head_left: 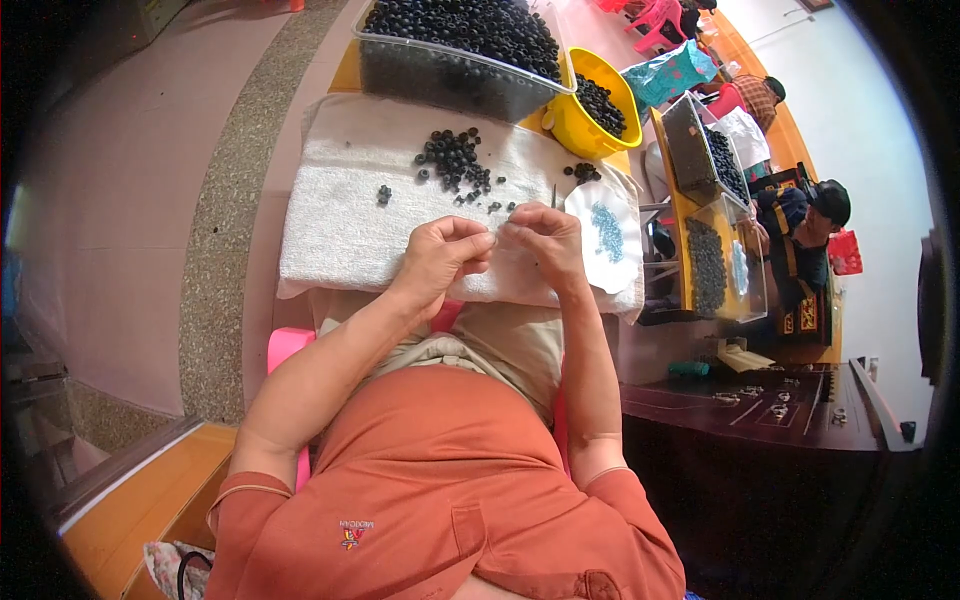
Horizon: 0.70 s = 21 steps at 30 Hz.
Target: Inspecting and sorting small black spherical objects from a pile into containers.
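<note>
My left hand (445,257) and my right hand (550,242) are close together over a white towel (345,235), thumbs and forefingers pinched. Whatever sits between the fingertips is too small to make out. Just beyond them lies a loose pile of small black ring-shaped pieces (455,158), with several strays nearer my fingers. One small cluster (384,195) rests apart to the left. Beside my right hand is a white scalloped plate (628,275) holding tiny light-blue bits (607,232). A thin dark tool (554,195) lies between that hand and the plate.
At the far edge stand a clear bin (440,75) full of black pieces and a yellow bucket (580,130). More bins (690,150) sit on a table to the right, near a person in a dark cap (830,203). A dark table (690,395) is at lower right.
</note>
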Motion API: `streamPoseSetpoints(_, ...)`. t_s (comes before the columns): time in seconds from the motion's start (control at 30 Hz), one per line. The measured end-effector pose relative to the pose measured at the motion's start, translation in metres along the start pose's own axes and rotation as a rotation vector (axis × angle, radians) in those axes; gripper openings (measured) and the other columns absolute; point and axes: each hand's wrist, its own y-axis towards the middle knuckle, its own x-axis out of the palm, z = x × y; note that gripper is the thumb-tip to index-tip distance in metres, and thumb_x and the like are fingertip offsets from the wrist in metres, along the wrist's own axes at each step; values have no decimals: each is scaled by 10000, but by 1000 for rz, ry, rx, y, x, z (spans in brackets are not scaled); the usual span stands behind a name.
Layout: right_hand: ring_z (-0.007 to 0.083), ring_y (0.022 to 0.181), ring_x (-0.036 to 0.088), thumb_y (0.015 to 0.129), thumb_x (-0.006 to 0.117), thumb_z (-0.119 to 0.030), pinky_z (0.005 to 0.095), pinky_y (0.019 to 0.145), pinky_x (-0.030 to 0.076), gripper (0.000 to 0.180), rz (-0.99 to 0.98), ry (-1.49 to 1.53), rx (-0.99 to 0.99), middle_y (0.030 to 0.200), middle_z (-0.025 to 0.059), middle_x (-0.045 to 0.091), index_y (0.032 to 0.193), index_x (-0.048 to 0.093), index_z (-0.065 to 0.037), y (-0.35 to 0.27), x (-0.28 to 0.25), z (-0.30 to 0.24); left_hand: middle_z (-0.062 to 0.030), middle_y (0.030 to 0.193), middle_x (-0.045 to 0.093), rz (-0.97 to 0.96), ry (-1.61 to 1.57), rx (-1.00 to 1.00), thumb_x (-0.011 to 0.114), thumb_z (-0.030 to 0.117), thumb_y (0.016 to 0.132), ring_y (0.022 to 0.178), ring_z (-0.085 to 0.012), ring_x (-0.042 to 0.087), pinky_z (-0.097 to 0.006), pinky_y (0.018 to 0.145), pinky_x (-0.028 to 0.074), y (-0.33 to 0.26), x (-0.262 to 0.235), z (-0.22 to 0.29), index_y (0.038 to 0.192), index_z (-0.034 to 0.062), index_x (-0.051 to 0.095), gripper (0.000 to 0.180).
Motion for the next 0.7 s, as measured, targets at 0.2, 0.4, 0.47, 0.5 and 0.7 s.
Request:
streamPoseSetpoints(0.2,103,783,632,781,736,47,235,719,523,120,58,31,166,863,42,687,889,696,12,-5,8,-16,-25,874,664,4,-1,-1,688,104,893,779,-95,639,-238,715,556,0,0,0,977,49,641,111)
streamPoseSetpoints(0.4,103,758,649,794,738,34,223,695,538,146,41,99,236,849,49,699,931,692,13,-9,8,-19,-22,874,662,5,6,1,688,104,894,774,-91,635,-235,711,555,0,1,1,980,50,641,112)
streamPoseSetpoints(0.47,104,760,648,795,741,31,224,697,539,145,35,137,237,850,50,699,930,694,10,-12,8,-18,-21,875,662,1,13,-2,687,104,894,775,-90,634,-235,712,554,-1,1,2,980,51,641,111)
streamPoseSetpoints(0.5,106,762,651,794,743,32,226,701,540,148,16,188,247,851,54,699,931,694,8,-12,9,-18,-22,875,661,0,19,0,684,103,895,775,-90,632,-235,713,552,-1,1,2,980,51,641,109)
streamPoseSetpoints(0.7,118,772,660,789,746,41,235,719,549,171,-62,369,280,864,68,703,947,691,5,-15,15,-25,-33,887,663,-15,48,11,679,94,893,786,-97,628,-235,716,544,-1,2,2,980,44,638,108)
